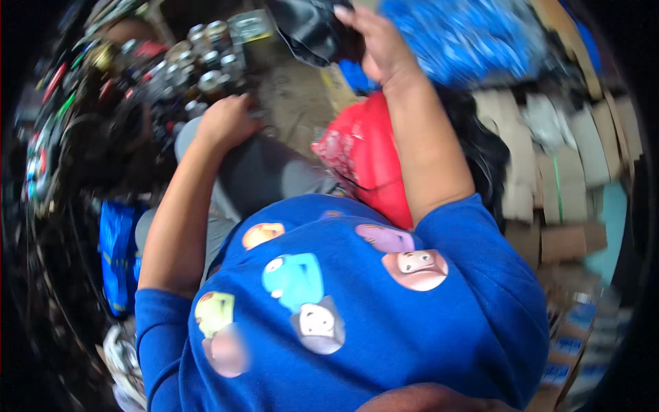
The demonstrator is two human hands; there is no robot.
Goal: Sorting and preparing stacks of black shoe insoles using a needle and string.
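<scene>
I see a bright blue shirt [384,329] on the wearer, its cloth soft and creased, with a short left sleeve [159,343] and a matching short right sleeve [473,240]. I make out cartoon prints over the front: a turquoise figure [295,275] above a grey one [321,328], a yellow-green shape [214,314], an orange patch [263,235], a purple patch [384,238] and a brownish-pink round [415,269]. Below the shirt I find grey trousers [302,177]. The left hand [230,122] and right hand [384,51] look bare to me, as do both forearms.
</scene>
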